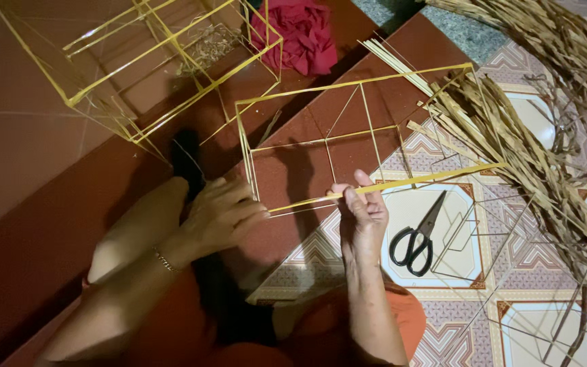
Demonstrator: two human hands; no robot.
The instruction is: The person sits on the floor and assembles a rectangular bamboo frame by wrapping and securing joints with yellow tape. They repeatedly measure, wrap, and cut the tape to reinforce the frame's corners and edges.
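Floor (28, 156): red tile on the left, patterned tile on the right; everything lay on it.
Leaves (545, 136): one heap of dried strips, right of the right hand, well apart from it.
Frames: two yellow stick boxes. The far frame (171, 61) stood at upper left, beyond the left hand. The near frame (348, 129) lay between both hands.
Cloth (300, 34): one red bundle, at the top.
Left hand (222, 214): palm down, fingers curled, touching the near frame's left corner; grip unclear.
Right hand (365, 211): raised, fingertips pinched on the frame's front stick.
Scissors (416, 238): one black pair, just right of the right hand.
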